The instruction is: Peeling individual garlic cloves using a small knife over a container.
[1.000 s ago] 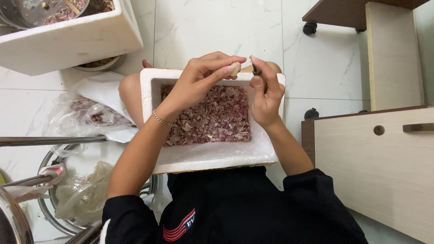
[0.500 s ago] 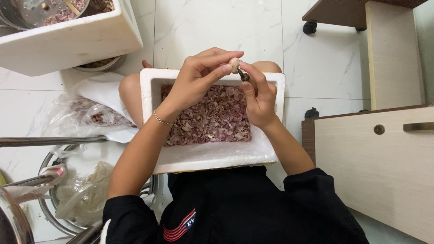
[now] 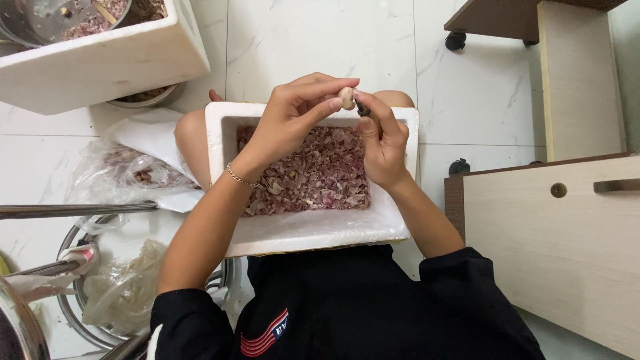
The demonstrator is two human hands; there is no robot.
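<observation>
White foam box (image 3: 308,235) on the lap, filled with purplish peelings (image 3: 313,173) — above its far rim, pale peeled clove (image 3: 347,98) pinched in left hand (image 3: 288,120); right hand (image 3: 383,143) closed around small dark knife (image 3: 363,109) — tip beside the clove.

White marble-look floor tiles (image 3: 300,40), pale wooden cabinet (image 3: 553,247) at right — castored furniture (image 3: 573,73) beyond.

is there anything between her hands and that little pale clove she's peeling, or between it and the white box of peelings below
Nothing visible does. The left hand already pinches the pale clove at its fingertips, and the right hand holds a small dark tool against it. Directly beneath is the open white foam box, with no lid or other object over it.
</observation>
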